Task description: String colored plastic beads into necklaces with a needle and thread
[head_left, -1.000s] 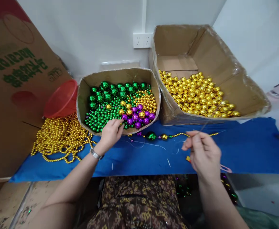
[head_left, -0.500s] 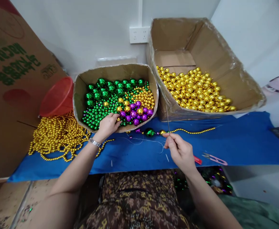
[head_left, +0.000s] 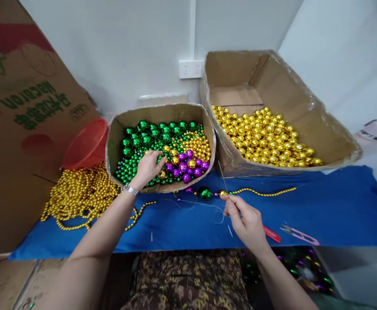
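Observation:
My left hand (head_left: 149, 167) is over the smaller cardboard box (head_left: 111, 148), thumb and fingers apart among the beads, with nothing visibly held. Around it lie small green beads (head_left: 128, 170), large green beads (head_left: 146, 141), purple beads (head_left: 186, 178) and gold beads (head_left: 191, 163). My right hand (head_left: 245, 217) pinches a long thin needle (head_left: 223, 177) that points up and slightly left. A pale thread (head_left: 204, 204) runs left across the blue cloth from near this hand. Just beyond the hand lies a strung bead strand (head_left: 262, 193) with a large green bead (head_left: 204, 192) in it.
A larger box (head_left: 330, 133) of gold beads stands at the back right. Gold bead chains (head_left: 78, 198) are heaped on the left beside a red basin (head_left: 87, 144). Pink thread snips (head_left: 300, 234) and a red tool (head_left: 271, 234) lie on the blue cloth (head_left: 188, 237) at right.
My left hand has lifted slightly off the beads at the box's near side and its fingers have spread. My right hand still holds the needle, tilted more leftward. The whole view has shifted.

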Demonstrator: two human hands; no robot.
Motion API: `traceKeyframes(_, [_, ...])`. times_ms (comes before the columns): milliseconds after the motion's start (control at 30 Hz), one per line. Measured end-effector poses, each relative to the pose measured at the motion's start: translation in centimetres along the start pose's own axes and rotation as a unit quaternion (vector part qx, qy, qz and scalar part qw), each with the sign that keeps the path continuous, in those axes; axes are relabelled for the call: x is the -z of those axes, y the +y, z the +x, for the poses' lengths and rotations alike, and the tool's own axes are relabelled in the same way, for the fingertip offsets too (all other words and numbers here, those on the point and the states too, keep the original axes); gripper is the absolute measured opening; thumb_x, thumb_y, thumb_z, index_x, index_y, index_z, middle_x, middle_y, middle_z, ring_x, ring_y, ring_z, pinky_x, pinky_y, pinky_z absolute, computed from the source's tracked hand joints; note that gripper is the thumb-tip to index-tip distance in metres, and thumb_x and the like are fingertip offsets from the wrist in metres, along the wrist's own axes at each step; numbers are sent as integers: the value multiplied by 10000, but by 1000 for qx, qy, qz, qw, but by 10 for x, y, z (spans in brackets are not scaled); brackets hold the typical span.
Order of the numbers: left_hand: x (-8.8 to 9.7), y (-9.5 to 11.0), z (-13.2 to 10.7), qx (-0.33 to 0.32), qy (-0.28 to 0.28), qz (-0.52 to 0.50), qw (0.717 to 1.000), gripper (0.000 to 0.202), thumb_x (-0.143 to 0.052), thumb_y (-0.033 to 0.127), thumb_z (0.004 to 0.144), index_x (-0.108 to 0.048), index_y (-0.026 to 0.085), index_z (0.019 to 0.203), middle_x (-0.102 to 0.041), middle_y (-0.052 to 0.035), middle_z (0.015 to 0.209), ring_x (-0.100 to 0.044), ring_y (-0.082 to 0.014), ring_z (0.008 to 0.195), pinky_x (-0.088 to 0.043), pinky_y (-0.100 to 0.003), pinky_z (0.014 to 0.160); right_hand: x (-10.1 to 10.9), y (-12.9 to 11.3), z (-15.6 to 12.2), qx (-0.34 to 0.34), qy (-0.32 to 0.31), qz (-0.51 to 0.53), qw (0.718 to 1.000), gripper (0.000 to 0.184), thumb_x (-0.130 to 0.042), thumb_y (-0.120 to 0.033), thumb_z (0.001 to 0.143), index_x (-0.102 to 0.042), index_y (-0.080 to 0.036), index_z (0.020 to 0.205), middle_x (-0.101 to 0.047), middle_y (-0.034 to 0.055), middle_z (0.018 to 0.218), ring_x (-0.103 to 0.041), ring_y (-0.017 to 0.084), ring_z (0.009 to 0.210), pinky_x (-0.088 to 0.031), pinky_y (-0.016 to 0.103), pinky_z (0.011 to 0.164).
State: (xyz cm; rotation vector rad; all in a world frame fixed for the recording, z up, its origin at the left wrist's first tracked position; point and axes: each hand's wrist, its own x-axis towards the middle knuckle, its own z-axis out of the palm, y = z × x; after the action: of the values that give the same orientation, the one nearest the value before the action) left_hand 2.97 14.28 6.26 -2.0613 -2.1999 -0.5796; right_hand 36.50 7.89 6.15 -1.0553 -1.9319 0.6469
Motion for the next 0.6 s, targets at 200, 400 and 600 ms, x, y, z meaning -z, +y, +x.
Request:
traceKeyframes(200, [-21,-12,94,84,13,-29,996,522,-565,380,864,-503,121,1313,-597,-174,1182,-570,-291,1073,-432,-389,934,-11,8,3,13,-12,9,1000,204,-443,-242,968,-633,-182,1014,-665,-3,698,-628,98,572,-503,193,598])
traceKeyframes(400, [-28,-5,110,84,-17,-80,993,577,-681,400,775,-549,116,1260,-595,-178,1125,-572,-315,1042,-446,-418,911,-22,10,2,27,-29,11,999,212,-446,-233,970,-636,-191,1056,-654,-3,682,-649,113,606,-527,202,610])
traceKeyframes(600, [11,20,37,52,-6,-471,881,561,-720,383,755,-546,206,1258,-620,-73,1049,-600,-190,886,-522,-377,842,-33,9,1,45,-44,5,998,224,-448,-236,967,-643,-190,1065,-734,49,876,-703,149,715,-577,243,681])
